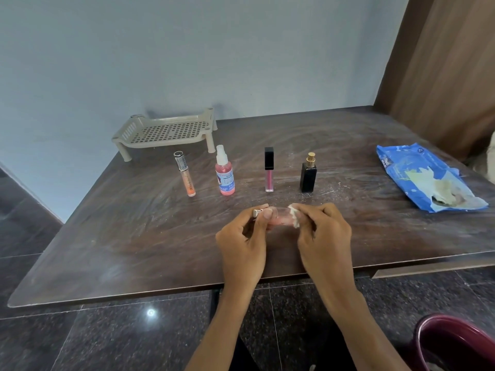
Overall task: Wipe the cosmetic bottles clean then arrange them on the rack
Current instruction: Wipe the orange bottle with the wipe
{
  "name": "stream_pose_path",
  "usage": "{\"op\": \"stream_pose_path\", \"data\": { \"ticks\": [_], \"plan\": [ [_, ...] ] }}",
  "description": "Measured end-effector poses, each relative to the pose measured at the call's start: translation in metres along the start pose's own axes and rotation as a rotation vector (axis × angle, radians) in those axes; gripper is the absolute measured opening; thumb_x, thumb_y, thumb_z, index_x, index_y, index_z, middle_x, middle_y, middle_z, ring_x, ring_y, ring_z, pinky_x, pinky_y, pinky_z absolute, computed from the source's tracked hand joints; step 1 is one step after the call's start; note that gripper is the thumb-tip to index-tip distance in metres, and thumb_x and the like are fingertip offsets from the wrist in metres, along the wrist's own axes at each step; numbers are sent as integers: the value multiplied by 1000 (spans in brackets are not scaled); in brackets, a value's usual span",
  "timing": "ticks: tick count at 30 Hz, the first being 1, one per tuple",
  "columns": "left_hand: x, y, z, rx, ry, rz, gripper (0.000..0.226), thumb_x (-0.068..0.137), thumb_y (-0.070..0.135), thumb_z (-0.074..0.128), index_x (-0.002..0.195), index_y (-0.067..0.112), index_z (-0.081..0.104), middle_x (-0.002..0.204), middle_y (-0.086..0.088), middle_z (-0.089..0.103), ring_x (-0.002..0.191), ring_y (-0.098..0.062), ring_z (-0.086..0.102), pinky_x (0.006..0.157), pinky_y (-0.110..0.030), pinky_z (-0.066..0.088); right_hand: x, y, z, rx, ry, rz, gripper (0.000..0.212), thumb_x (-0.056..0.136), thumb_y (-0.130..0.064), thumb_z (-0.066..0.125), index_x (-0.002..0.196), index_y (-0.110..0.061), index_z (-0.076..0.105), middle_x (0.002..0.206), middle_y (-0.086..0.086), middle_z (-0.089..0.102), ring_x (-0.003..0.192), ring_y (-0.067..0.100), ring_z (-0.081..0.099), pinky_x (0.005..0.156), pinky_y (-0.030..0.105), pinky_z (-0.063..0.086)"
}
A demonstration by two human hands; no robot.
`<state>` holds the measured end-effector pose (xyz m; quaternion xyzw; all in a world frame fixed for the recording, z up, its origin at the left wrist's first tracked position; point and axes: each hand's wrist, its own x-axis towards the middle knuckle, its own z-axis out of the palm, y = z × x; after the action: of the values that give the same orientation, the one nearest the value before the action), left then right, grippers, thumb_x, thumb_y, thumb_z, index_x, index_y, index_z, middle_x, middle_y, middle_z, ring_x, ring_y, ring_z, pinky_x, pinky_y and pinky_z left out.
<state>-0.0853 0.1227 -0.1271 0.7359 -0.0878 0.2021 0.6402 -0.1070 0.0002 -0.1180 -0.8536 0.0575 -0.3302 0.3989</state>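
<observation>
On the table (134, 236) — four upright bottles (225, 172), one rack (166, 141), one wipe pack (417, 172)

Both bare forearms reach forward, hands close together with their backs up. The left hand (241, 236) pinches a bottle (280, 220) near its cap. The right hand (325, 235) curls round the other end, pressing a wipe (294, 216) against it.
</observation>
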Motion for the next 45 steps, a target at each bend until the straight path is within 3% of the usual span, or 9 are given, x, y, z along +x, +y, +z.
{"op": "stream_pose_path", "data": {
  "ticks": [5,14,17,22,28,31,38,43,45],
  "plan": [
    [-2,4,1,66,23,66,37,91,47,58,99,18,79,87,15,76,84,4,71,73,-7,50,3,2,0,-32,17,29,21,95,-11,60,112,-11,72,84,-1,53,70,0,52,70,3,40],
    [-2,4,1,80,29,-35,18,95,37,65,85,28,76,72,15,74,68,-1,71,64,-14,53,-9,-23,13,59,32,-100,21,95,-14,60,112,-14,71,85,-4,52,71,2,53,66,6,43],
    [-2,5,1,58,29,-12,23,94,38,64,86,23,79,75,14,76,73,-1,73,69,-15,54,-6,-9,8,50,38,-48,21,95,-15,59,113,-13,71,83,-2,52,70,5,52,68,8,44],
    [-4,9,2,42,37,-20,27,92,38,62,88,18,79,72,13,75,71,4,71,66,-6,49,5,11,-1,-31,46,50,20,95,-12,60,111,-10,73,82,0,53,70,2,53,70,2,40],
    [-3,4,0,74,33,-58,25,94,42,63,85,24,78,72,15,75,70,-3,72,69,-26,59,1,-18,8,23,-26,-61,19,95,-13,59,109,-13,72,87,-1,55,74,6,55,71,9,45],
    [-2,4,0,72,36,-63,23,94,41,64,79,27,76,69,15,74,66,-3,71,65,-23,57,0,-22,11,33,-41,-103,18,95,-14,60,107,-14,73,86,0,54,71,5,55,67,7,43],
    [-3,8,2,60,14,-9,22,91,41,64,87,27,80,77,19,76,77,3,71,69,-9,50,8,3,0,-10,5,0,21,95,-12,60,112,-12,71,84,-2,50,71,1,51,70,4,40],
    [-3,5,4,-15,2,-23,25,90,38,66,93,17,81,80,14,78,79,2,73,73,-12,54,11,14,-3,-58,-1,46,22,97,-13,57,114,-11,71,84,0,49,70,4,50,71,3,38],
    [-2,4,4,-4,-55,-17,32,91,39,64,108,16,78,90,14,78,88,3,72,80,-15,56,12,14,-2,-71,-5,47,22,97,-13,57,114,-12,71,84,0,49,71,4,49,71,4,39]
  ]
}}
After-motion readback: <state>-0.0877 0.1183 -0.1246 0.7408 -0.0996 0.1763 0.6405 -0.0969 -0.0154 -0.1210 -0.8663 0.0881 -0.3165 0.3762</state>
